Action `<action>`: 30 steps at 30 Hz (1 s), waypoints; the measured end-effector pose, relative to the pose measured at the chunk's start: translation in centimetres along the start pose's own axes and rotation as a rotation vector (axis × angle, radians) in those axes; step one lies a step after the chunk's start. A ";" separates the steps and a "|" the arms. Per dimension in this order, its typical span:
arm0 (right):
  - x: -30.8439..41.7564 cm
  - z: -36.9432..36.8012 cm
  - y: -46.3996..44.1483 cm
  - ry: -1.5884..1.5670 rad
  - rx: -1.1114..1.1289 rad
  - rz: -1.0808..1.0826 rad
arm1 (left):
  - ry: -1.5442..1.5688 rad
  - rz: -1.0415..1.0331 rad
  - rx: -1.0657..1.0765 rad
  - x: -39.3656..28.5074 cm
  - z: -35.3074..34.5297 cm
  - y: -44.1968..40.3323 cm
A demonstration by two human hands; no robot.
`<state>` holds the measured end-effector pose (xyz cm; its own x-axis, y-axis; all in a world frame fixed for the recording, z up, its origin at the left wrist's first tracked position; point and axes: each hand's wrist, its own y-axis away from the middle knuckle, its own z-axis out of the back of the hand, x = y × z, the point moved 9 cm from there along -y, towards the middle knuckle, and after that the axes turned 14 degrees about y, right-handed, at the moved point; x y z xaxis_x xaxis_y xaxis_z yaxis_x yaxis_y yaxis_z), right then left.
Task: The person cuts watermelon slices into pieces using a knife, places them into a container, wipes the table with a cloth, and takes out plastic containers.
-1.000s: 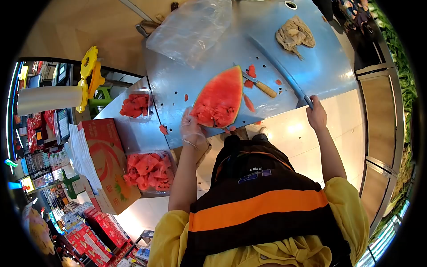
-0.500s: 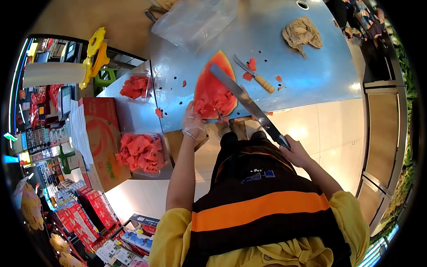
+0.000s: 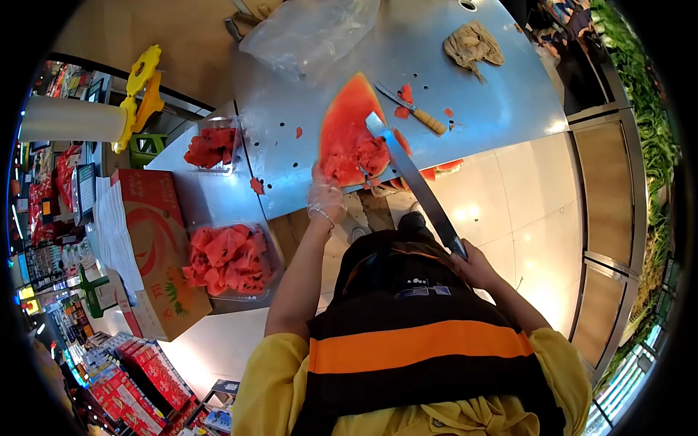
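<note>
A large watermelon piece point(image 3: 347, 120) lies on the metal table point(image 3: 283, 109), its red flesh up and its lower part broken up. My left hand point(image 3: 325, 198), in a clear glove, touches the lower left edge of the piece; its fingers are partly hidden, so their closure is unclear. My right hand point(image 3: 476, 267) is wrapped round the handle of a long knife point(image 3: 416, 178). The blade slants up and left, its tip over the right part of the melon. A smaller knife with a wooden handle point(image 3: 429, 121) lies to the right, beside red scraps point(image 3: 402, 112).
Two clear containers of cut watermelon, one upper point(image 3: 211, 147) and one lower point(image 3: 227, 260), stand at the left. Near them are a cardboard box point(image 3: 156, 247) and a plastic roll point(image 3: 73, 120). A plastic bag point(image 3: 309, 36) and a brown cloth point(image 3: 472, 45) lie at the back.
My right hand has swung the long knife from the right side of the table to the melon. Since the middle frame its tip has shifted down and right. My left hand stays at the melon's edge.
</note>
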<state>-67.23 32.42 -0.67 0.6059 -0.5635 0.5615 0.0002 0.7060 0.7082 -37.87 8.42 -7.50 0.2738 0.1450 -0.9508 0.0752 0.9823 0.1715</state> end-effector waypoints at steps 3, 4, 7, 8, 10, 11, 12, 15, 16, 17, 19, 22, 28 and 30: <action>0.5 -2.1 1.2 -0.109 0.048 -0.046 | -0.350 -0.018 -0.046 -2.4 0.6 0.2; 1.1 -3.0 0.7 -0.201 0.060 -0.011 | -0.293 -0.016 -0.046 -2.7 0.5 0.4; 1.7 -4.8 0.0 -0.320 0.075 -0.011 | -0.270 0.038 -0.033 -3.8 -0.1 1.1; 1.8 -5.2 -0.2 -0.353 0.077 0.011 | -0.307 0.090 -0.029 -3.9 -0.1 1.2; 2.0 -5.7 0.1 -0.391 0.076 0.035 | -0.277 0.057 -0.023 -3.1 -0.1 0.8; 1.8 -5.8 1.1 -0.383 0.081 0.018 | -0.244 0.030 -0.014 -2.7 -0.4 0.7; 1.7 -5.8 1.8 -0.374 0.084 0.000 | -0.241 0.025 -0.008 -2.1 -0.6 0.6; 3.2 -6.3 1.9 -0.386 0.067 0.021 | -0.171 -0.043 -0.054 -2.6 -1.0 0.7; 3.4 -6.6 1.6 -0.373 0.066 0.044 | -0.221 0.036 -0.057 -2.7 -0.8 0.8; 3.3 -6.5 2.0 -0.373 0.066 0.048 | -0.273 0.113 -0.064 -2.6 -0.4 0.9; 2.9 -6.1 4.1 -0.416 0.107 -0.009 | -0.301 0.065 -0.104 -2.8 0.0 0.8; 2.7 -5.4 7.0 -0.452 0.163 -0.116 | -0.389 0.013 -0.139 -3.3 0.0 0.9; 2.9 -3.3 8.8 -0.456 0.209 -0.174 | -0.346 0.074 0.027 -4.7 0.1 0.7; 3.3 -4.2 8.4 -0.483 0.202 -0.174 | -0.274 0.066 0.083 -5.0 -0.7 1.0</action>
<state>-61.88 38.30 5.38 0.1766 -0.8307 0.5279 -0.1140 0.5155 0.8493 -39.88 8.75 -2.76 0.5287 0.1594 -0.8337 0.1241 0.9572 0.2616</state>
